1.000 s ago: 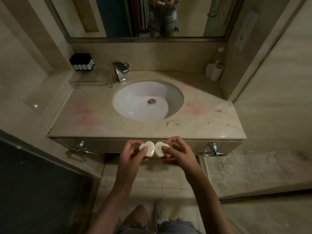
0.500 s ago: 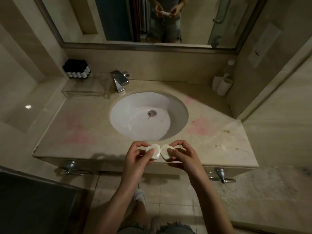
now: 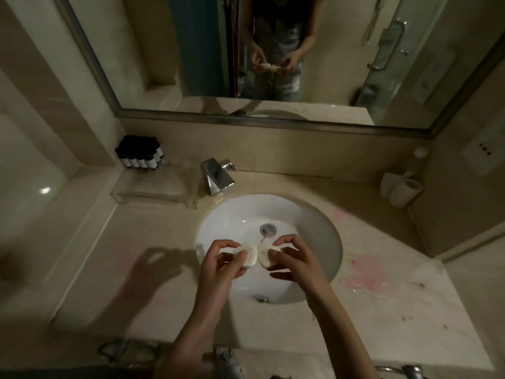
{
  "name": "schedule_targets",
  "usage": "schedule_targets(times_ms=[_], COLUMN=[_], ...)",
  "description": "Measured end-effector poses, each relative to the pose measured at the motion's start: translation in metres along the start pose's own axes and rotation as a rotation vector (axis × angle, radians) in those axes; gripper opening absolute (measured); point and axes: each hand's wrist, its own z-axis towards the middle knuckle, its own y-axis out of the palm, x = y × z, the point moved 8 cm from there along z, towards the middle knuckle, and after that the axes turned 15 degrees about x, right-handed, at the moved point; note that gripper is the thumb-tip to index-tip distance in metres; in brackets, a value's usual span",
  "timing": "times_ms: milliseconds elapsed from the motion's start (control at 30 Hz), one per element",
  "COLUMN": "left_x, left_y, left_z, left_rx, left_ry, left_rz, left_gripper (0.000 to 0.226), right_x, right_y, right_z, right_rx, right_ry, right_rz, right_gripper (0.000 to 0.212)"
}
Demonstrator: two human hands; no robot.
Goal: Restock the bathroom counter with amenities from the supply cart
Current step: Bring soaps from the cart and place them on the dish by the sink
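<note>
Closest to me, under the front edge of the marble counter (image 3: 131,269), a chrome towel ring (image 3: 120,348) hangs on the left, and a second chrome fitting (image 3: 407,372) shows at the far right corner. My two bare forearms reach up from the bottom of the view and over the counter's edge.

My left hand (image 3: 221,266) pinches a small round white soap (image 3: 247,253) between thumb and curled fingers. My right hand (image 3: 296,265) pinches a second round soap (image 3: 265,255) the same way. Both soaps are held up in the air above the near half of the white sink basin (image 3: 314,228), side by side; their edges are either touching or a hair apart, and I cannot tell which. Neither one rests on the counter.

Past my fingers sits the metal drain (image 3: 268,230) in the bottom of the basin. Pink stains (image 3: 366,274) mark the counter to the right of the sink.

Behind the basin stands a square chrome faucet (image 3: 216,176). Left of it lies a clear acrylic tray (image 3: 153,187), and just behind the tray's left end is a tight cluster of small black-capped bottles (image 3: 140,155) against the back wall. In the far right corner, two white cups (image 3: 400,188) lean against the wall.

Above it all, the framed mirror (image 3: 164,50) reflects my torso and both hands with the soaps.
</note>
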Motion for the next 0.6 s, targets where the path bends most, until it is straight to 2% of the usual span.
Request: schedule_targets(times_ms=[600], left_x=[0.005], left_y=[0.061], left_z=[0.052], left_rx=[-0.027], left_ry=[-0.059], left_rz=[-0.015], left_gripper=[0.019], right_x=[-0.023], right_y=[-0.017], right_z=[0.071], right_rx=[0.057], right_ry=[0.063], right_rz=[-0.017], right_gripper=[0.011])
